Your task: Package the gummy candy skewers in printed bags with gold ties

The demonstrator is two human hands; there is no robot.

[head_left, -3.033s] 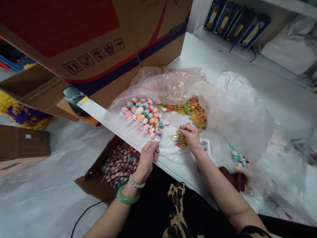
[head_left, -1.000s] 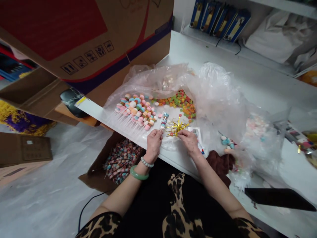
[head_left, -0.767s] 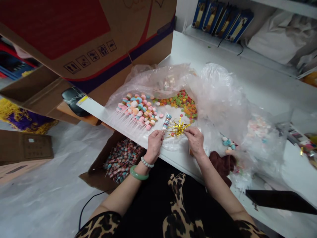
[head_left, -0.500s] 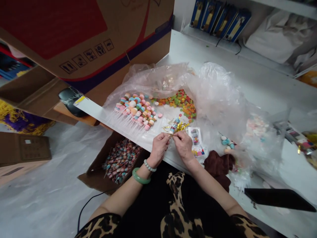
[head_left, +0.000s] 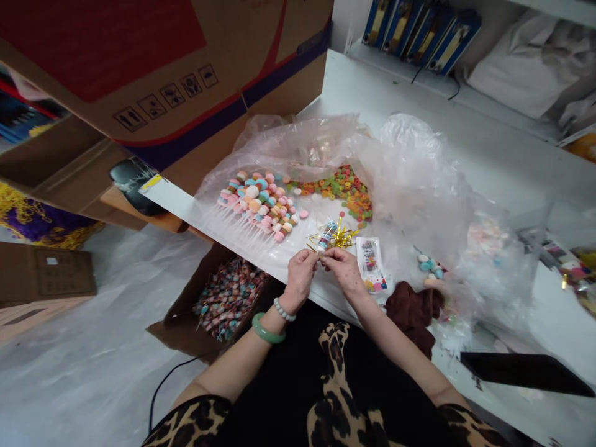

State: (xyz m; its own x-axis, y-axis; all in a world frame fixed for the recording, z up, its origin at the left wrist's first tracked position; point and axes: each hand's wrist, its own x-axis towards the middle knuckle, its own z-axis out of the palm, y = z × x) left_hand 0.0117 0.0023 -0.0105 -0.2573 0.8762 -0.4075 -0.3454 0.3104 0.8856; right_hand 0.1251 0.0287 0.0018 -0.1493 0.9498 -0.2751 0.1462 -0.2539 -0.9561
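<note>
My left hand (head_left: 302,273) is closed in a pinch at the lower end of a wrapped candy skewer (head_left: 328,236), its clear wrapper over blue and dark pieces. Against it, fingertips almost touching, my right hand (head_left: 343,270) pinches a thin gold twist tie at the wrapper's neck; the fingers partly hide the tie. Just beyond lie loose gold twist ties (head_left: 345,237). To the left, candy skewers (head_left: 258,203) on white sticks lie in a pile. Ring-shaped gummy candies (head_left: 356,195) spread behind. A printed packet (head_left: 371,264) rests right of my right hand.
Below the table's left edge stands an open carton (head_left: 179,310) full of wrapped skewers. A large cardboard box (head_left: 195,118) rises at the back left. Crumpled clear plastic (head_left: 414,180), a brown cloth (head_left: 412,313) and a black flat object (head_left: 526,374) lie to the right.
The gold tie that stretched out between my fingertips now shows less, drawn in at the wrapper's neck. My right fingers have shifted slightly; the view has moved a little.
</note>
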